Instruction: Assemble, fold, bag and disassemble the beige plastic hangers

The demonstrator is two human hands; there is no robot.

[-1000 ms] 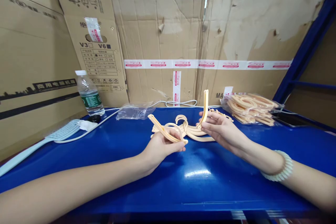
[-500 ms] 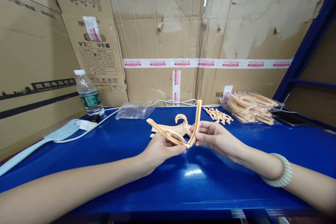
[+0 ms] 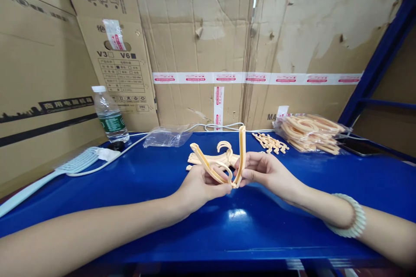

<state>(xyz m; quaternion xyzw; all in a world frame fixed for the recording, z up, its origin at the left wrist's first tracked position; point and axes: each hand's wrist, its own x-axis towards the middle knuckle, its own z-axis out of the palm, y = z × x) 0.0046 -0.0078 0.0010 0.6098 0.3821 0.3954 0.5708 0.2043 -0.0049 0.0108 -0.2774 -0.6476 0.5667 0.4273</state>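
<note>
The left hand (image 3: 199, 186) has its grip clamped on a beige hooked piece (image 3: 204, 160); the right hand's (image 3: 268, 177) grip is clamped on a beige arm piece (image 3: 242, 150). Both pieces are held above the counter (image 3: 276, 229), their lower ends meeting. Joining those ends seems the step in hand, and the next move probably calls for careful alignment. Whether they are locked is too small to tell. Behind, similar beige pieces (image 3: 221, 158) are partly hidden by the hands; beyond lie small beige parts (image 3: 269, 143) and a clear bag (image 3: 308, 133), its contents overlapping.
</note>
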